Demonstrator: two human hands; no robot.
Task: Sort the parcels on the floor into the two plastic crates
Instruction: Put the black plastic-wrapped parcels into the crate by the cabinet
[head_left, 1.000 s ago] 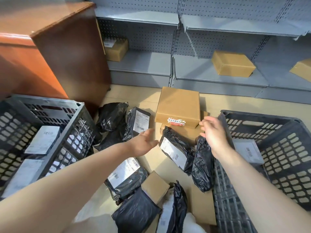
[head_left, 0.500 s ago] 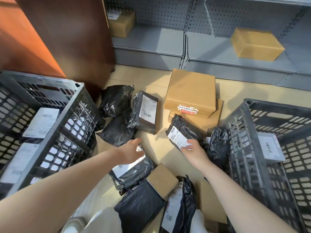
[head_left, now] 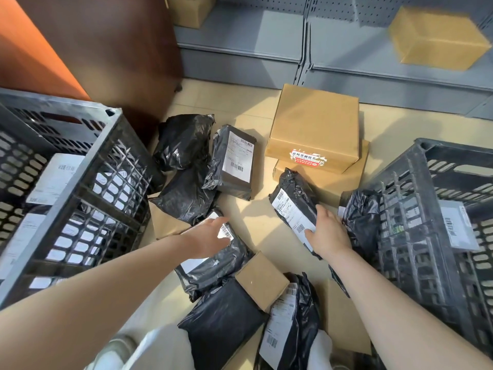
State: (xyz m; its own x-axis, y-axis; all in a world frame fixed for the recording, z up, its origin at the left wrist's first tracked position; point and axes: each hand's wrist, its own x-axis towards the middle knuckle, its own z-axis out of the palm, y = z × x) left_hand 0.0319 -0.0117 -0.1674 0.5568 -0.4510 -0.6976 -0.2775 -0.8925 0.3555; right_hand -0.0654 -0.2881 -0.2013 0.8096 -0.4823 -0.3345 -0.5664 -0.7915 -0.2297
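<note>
Several black poly-bag parcels and brown boxes lie on the floor between two dark plastic crates, the left crate and the right crate. Both crates hold labelled parcels. My right hand grips a black bag parcel with a white label that leans on the lower of two stacked cardboard boxes. My left hand lies flat, fingers apart, on another labelled black bag. A small brown box sits just below both hands.
A dark wooden cabinet stands behind the left crate. Grey metal shelving at the back carries cardboard boxes. More black bags lie by the cabinet, and others lie near my knees.
Both hands came down from near the large box to the parcels. My right hand has closed on the labelled black bag; my left hand has settled on the bag below it.
</note>
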